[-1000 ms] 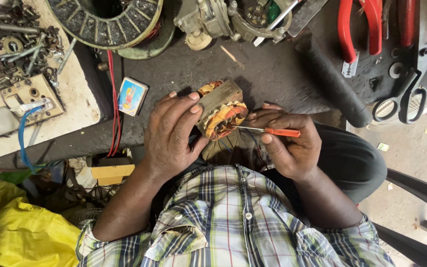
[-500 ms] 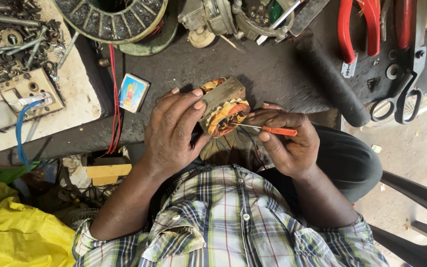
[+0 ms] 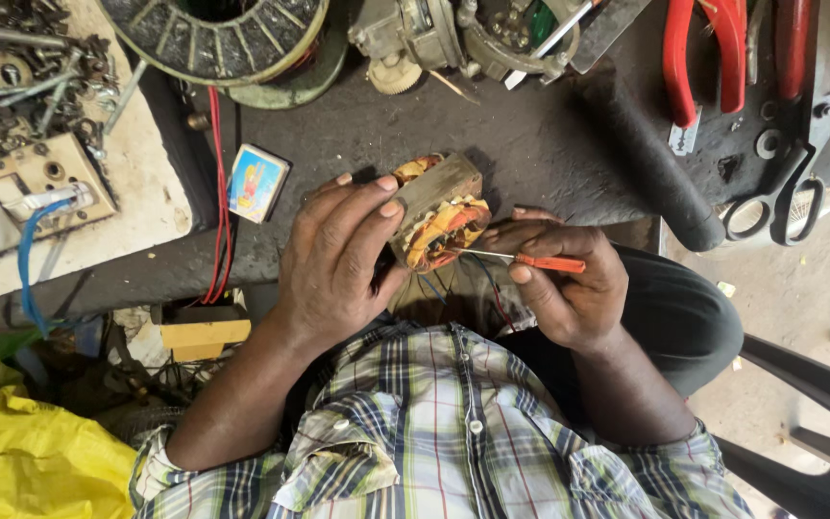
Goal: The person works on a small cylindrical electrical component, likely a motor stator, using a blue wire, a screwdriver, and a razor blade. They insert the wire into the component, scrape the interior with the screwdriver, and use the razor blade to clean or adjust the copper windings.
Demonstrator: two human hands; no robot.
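My left hand (image 3: 338, 259) grips a small motor stator (image 3: 437, 207), a grey laminated block with orange and yellow copper windings, held over the edge of the dark bench. In my right hand (image 3: 569, 279) is a thin screwdriver with an orange handle (image 3: 549, 262); its metal tip points left into the windings at the stator's end. Thin wires hang from the stator down toward my checked shirt.
The dark bench (image 3: 540, 144) carries a large round stator ring (image 3: 213, 34), a motor housing (image 3: 444, 38), red-handled pliers (image 3: 703, 58), scissors (image 3: 780, 192), a black rod (image 3: 655, 173), a small colourful box (image 3: 256, 183) and red wires (image 3: 215, 202). Scrap metal parts (image 3: 21, 67) lie left; a yellow bag (image 3: 31, 461) sits below.
Both hands stay on the stator and screwdriver, with only slight shifts; the view has moved a little.
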